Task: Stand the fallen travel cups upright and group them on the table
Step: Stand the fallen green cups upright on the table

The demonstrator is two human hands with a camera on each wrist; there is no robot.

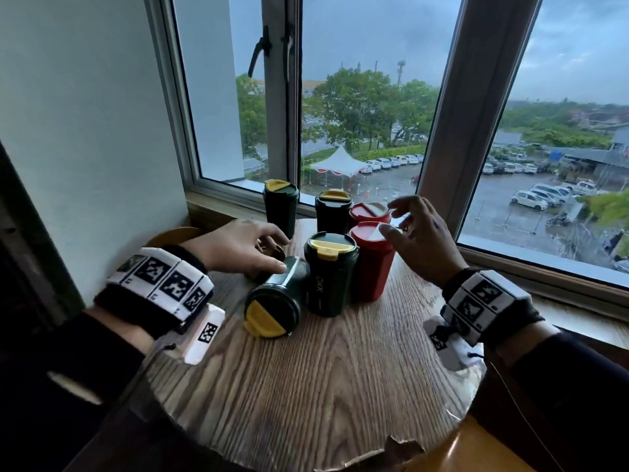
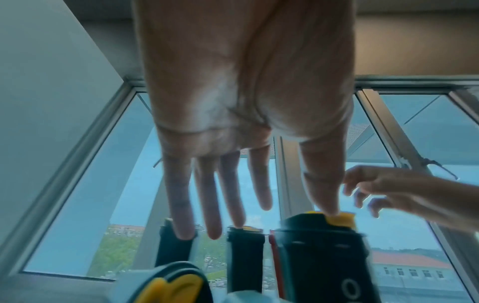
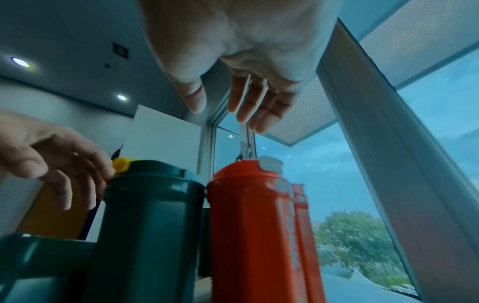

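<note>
1. 1 dark green travel cup (image 1: 277,298) lies on its side on the round wooden table (image 1: 323,379), its yellow-flapped lid facing the near edge and its base pointing toward the window (image 1: 357,97)
2. Touching its right flank stands an upright green cup (image 1: 329,275) with a yellow flap, and just right of that an upright red cup (image 1: 372,262) with a white flap
3. Behind them stand a second red cup (image 1: 370,212) and 2 more green cups, 1 at the centre (image 1: 333,210) and 1 at the far left by the sill (image 1: 281,207)
4. The left hand (image 1: 238,247) reaches over the base end of the fallen cup, fingers straight and spread; from the head view the fingertips seem to touch the cup, though the wrist view shows nothing gripped
5. The right hand (image 1: 420,238) hovers above the 2 red cups, fingers loosely spread and holding nothing
6. Both wrists wear bands printed with black-and-white markers (image 1: 163,284)
</note>
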